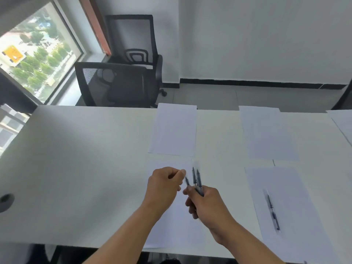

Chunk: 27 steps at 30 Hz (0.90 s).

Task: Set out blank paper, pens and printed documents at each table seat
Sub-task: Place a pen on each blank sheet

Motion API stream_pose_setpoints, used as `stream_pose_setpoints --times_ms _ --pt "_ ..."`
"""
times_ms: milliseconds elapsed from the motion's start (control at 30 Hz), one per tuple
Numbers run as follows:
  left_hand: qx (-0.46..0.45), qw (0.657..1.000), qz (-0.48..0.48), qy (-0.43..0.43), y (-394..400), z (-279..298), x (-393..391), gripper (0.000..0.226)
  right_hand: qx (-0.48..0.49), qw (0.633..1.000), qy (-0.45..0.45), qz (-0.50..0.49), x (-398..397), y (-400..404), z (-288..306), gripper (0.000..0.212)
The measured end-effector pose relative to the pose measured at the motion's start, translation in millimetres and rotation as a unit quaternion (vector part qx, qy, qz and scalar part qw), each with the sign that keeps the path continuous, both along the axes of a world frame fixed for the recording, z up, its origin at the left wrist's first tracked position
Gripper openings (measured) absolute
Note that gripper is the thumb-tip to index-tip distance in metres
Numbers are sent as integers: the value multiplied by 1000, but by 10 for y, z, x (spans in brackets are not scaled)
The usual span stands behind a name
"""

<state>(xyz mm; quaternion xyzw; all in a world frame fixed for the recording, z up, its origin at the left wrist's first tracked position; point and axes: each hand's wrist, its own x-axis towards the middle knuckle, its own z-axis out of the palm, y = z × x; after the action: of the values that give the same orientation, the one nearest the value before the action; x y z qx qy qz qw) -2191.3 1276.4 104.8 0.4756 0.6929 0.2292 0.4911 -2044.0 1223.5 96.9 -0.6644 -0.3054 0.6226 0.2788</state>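
Over the white surface (76,159) the right hand (207,204) grips a bunch of pens (197,180), tips pointing away; the left hand (163,185) pinches one pen (187,181) of the bunch; under both hands lies a blank sheet (177,229); to the right another sheet (297,202) carries a lone pen (272,211); two more sheets (174,130) lie along the far edge.

Arms: two forearms, bare up to the lower frame edge; no sleeves show.
Wrists: bare, without watch, band or bracelet.
Hands: left hand (164,184) and right hand (206,201) are ungloved.
Fingers: no rings visible; nails short where seen, partly blurred.
Clothing: out of view.
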Motion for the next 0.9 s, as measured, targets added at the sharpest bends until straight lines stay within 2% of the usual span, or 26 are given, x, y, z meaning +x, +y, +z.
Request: stream_pose_setpoints --times_ms 300,500,633,900 --pt "-31 999 -9 26 42 -152 -184 31 -25 999 34 -25 -222 -7 -155 31" --pt "-22 998 25 54 200 -175 -279 32 -30 999 19 -36 -231 44 -198 32" --pt "-31 995 7 94 304 -257 -334 33 -26 999 -16 -45 -185 29 -258 29" --pt "-71 990 -27 121 341 -596 -309 33 -37 996 -10 -85 -17 -68 -385 30"
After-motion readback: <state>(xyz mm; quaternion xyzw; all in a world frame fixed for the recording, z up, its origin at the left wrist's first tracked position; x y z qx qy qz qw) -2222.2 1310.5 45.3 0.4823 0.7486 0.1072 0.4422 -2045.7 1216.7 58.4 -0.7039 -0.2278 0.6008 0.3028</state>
